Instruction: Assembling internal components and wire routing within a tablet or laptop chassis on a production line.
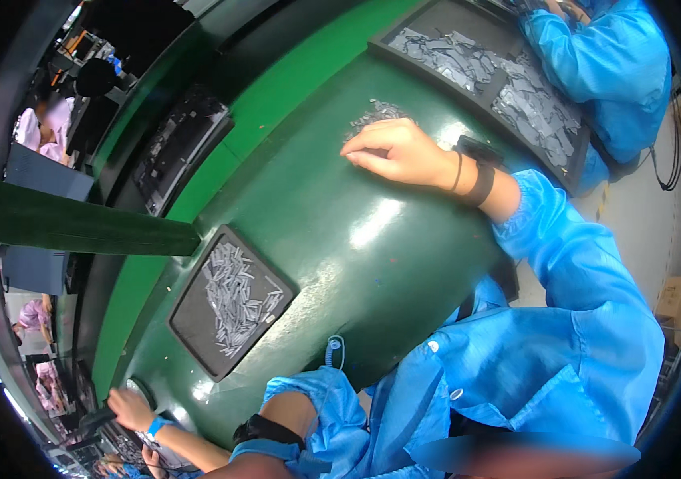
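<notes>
Green tabletop [412, 263], dark post [85, 219], pale floor [628, 215], right fingers [380, 137] near grey parts [379, 110], grip unclear

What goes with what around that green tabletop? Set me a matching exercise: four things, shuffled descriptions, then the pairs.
Things:
1. Right hand
2. Smaller tray
3. Larger tray
4. Loose grey pieces

Descriptions:
A. Divided in two, near a co-worker's blue sleeve
B. Undivided, holding narrow grey strips
C. Beside the right hand, on the green tabletop
D. Dark wristband below it

Pairs: 1-D, 2-B, 3-A, 4-C.
</notes>
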Available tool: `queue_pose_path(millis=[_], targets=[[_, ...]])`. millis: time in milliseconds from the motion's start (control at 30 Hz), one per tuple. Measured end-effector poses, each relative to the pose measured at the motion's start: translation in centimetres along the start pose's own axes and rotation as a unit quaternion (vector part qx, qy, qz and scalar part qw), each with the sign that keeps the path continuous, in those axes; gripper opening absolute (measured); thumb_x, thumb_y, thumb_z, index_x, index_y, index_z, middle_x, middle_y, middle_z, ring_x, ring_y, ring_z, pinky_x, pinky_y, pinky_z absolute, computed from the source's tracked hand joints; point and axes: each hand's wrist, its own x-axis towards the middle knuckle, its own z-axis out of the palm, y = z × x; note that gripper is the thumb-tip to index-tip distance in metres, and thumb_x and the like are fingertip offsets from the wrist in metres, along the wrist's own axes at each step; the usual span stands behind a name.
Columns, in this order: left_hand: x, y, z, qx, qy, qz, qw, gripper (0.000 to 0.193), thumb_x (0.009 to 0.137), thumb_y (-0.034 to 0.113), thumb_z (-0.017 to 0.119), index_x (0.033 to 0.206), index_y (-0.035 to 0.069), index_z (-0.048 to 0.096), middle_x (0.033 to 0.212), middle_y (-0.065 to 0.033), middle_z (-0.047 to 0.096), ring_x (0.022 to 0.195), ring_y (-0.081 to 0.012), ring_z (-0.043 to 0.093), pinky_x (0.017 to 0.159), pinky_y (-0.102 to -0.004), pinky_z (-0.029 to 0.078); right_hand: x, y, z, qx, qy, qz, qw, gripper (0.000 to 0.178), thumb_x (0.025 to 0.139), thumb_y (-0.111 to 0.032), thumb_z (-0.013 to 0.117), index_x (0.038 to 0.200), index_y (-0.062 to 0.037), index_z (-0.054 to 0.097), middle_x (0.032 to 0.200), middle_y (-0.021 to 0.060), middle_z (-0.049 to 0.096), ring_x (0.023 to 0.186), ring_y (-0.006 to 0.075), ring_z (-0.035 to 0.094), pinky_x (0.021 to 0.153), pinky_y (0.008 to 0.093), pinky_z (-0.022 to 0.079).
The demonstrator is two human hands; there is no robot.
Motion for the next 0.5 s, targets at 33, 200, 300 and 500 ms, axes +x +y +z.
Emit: queue_pose_path(millis=[33,200,300,500], targets=[[0.1,-3.6,5.3,-0.084,0.048,-0.029,0.995,0.02,0.092,0.017,0.042,0.102,0.009,0.058,0.114,-0.0059,0.051,0.111,-0.0217,0.047,0.1,-0.0355,0.035,0.0,0.2,0.1,0.012,0.009,-0.007,1.0,0.013,0.084,-0.012,0.065,0.092,-0.0046,0.07,0.08,0.0087,0.068,0.065,0.0202,0.063,0.061,0.0315,0.05],[1.2,-6.1,1.1,0.256,-0.063,0.015,0.965,0.024,0.091,0.015,0.046,0.106,0.017,0.063,0.109,-0.0031,0.059,0.111,-0.0185,0.049,0.111,-0.0383,0.026,0.5,-0.7,0.8,0.0,-0.006,0.005,1.0,0.012,0.083,-0.011,0.065,0.091,-0.0042,0.07,0.079,0.0088,0.068,0.065,0.0201,0.063,0.061,0.0318,0.051],[2.7,-7.3,2.3,0.336,-0.237,0.081,0.908,0.038,0.088,0.008,0.051,0.126,0.01,0.053,0.116,-0.0046,0.054,0.112,-0.0204,0.049,0.105,-0.0323,0.036,0.3,-0.5,0.4,0.001,-0.002,0.0,1.0,0.012,0.083,-0.011,0.065,0.091,-0.004,0.07,0.079,0.0091,0.068,0.065,0.0203,0.063,0.061,0.0319,0.051],[0.9,-6.0,10.6,0.57,-0.075,0.023,0.818,0.064,0.076,0.001,0.064,0.135,0.011,0.043,0.106,-0.0078,0.048,0.103,-0.0262,0.05,0.089,-0.0356,0.042,-0.1,-0.3,0.1,-0.002,-0.009,0.005,1.0,0.011,0.082,-0.01,0.067,0.091,-0.0042,0.07,0.08,0.0098,0.068,0.069,0.0226,0.064,0.062,0.0324,0.052]])
